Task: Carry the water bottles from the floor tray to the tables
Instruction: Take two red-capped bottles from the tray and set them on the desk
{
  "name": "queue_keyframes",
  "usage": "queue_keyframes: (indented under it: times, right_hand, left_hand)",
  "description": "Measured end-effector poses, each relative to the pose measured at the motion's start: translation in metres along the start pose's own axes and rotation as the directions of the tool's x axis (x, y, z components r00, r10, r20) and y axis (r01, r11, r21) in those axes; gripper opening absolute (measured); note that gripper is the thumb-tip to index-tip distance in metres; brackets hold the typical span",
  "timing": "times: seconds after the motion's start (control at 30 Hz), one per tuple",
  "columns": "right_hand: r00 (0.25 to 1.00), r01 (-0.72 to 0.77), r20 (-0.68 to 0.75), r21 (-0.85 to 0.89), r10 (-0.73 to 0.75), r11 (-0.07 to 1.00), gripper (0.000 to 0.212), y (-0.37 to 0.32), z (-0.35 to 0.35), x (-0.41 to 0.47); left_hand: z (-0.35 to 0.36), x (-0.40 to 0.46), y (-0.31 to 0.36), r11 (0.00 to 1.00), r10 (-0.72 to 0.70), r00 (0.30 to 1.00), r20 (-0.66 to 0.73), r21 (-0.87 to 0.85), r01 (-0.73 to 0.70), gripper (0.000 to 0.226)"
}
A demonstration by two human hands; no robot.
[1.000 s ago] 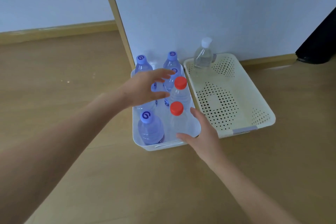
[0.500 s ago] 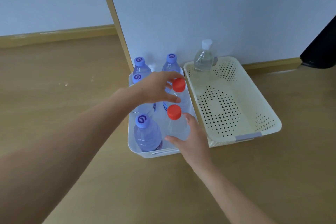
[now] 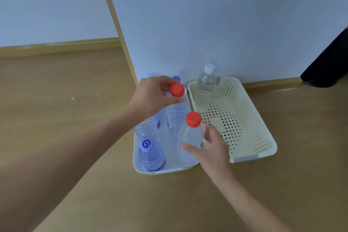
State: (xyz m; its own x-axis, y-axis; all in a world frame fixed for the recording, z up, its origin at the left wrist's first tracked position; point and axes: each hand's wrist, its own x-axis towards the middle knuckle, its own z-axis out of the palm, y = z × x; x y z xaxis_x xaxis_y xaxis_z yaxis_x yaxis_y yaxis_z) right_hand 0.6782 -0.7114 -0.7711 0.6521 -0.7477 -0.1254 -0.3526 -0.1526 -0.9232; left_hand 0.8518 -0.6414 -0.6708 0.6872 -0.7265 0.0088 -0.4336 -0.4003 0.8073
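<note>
**A:** Water bottles, then. Where were they?

**B:** Most stood upright in the white plastic floor tray (image 3: 165,170), which sat on the wooden floor (image 3: 56,118) against the pale wall panel (image 3: 207,15). The left hand (image 3: 150,98) pinched the far clear bottle with the red cap (image 3: 178,111) at its neck, thumb and fingers closed just below the cap. The right hand (image 3: 212,149) was wrapped around the shoulder of the near clear red-capped bottle (image 3: 191,133), fingers curled behind it and thumb across the front.

**A:** Why those holds?

**B:** I'd judge the far bottle was hemmed in by its neighbours, so only the neck was free to take. The near one stood at the tray's right edge, with room for a fuller grip.

**A:** Were they lifted clear?

**B:** I couldn't tell whether their bases had left the tray. Both looked upright or nearly so.

**A:** What else was there?

**B:** A clear bottle with a purple logo cap (image 3: 151,154) stood in the tray's near left corner; others behind were partly hidden by the left hand. A clear white-capped bottle (image 3: 207,81) stood in the far corner of the cream perforated basket (image 3: 263,149) just beside the tray. No tables were in view.
</note>
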Motion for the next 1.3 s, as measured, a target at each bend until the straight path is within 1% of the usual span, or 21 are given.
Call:
queue_keyframes:
  times: [0.13, 0.3, 0.43, 0.6, 0.73, 0.83, 1.03, 1.17, 1.3]
  right_hand:
    - [0.999, -0.009, -0.031, 0.047, 0.010, 0.999, 0.057, -0.055, -0.030, 0.004]
    - [0.999, 0.031, -0.021, 0.078, -0.029, 0.997, 0.057, -0.156, -0.067, -0.008]
    - [0.997, 0.067, 0.027, 0.072, -0.069, 0.995, 0.053, -0.253, -0.093, -0.022]
    - [0.988, 0.136, 0.071, 0.045, -0.139, 0.990, 0.056, -0.383, -0.107, -0.044]
    - [0.970, 0.215, 0.112, 0.015, -0.216, 0.976, 0.056, -0.495, -0.106, -0.062]
    - [0.950, 0.272, 0.151, 0.029, -0.274, 0.962, 0.058, -0.583, -0.102, -0.078]
    - [0.898, 0.387, 0.192, 0.089, -0.397, 0.918, 0.050, -0.749, -0.085, -0.114]
    - [0.855, 0.466, 0.196, 0.117, -0.481, 0.877, 0.051, -0.834, -0.060, -0.138]
    - [0.807, 0.535, 0.206, 0.139, -0.553, 0.833, 0.044, -0.889, -0.032, -0.161]
  left_hand:
    - [-0.038, -0.007, 0.048, 1.000, 0.014, 0.994, -0.112, -0.024, -0.017, 0.032]
    - [-0.096, -0.019, 0.116, 0.993, 0.006, 0.986, -0.169, -0.118, -0.027, 0.033]
    - [-0.166, -0.029, 0.175, 0.983, -0.023, 0.975, -0.221, -0.182, -0.017, 0.035]
    - [-0.272, -0.052, 0.247, 0.976, -0.083, 0.955, -0.284, -0.216, 0.021, 0.034]
    - [-0.371, -0.079, 0.307, 0.969, -0.124, 0.931, -0.342, -0.245, 0.039, 0.032]
    - [-0.444, -0.102, 0.352, 0.965, -0.134, 0.912, -0.388, -0.261, 0.030, 0.033]
    - [-0.577, -0.146, 0.418, 0.950, -0.156, 0.839, -0.521, -0.313, -0.018, 0.038]
    - [-0.647, -0.178, 0.444, 0.945, -0.127, 0.805, -0.580, -0.318, -0.079, 0.038]
    - [-0.700, -0.206, 0.454, 0.945, -0.096, 0.764, -0.638, -0.300, -0.131, 0.034]
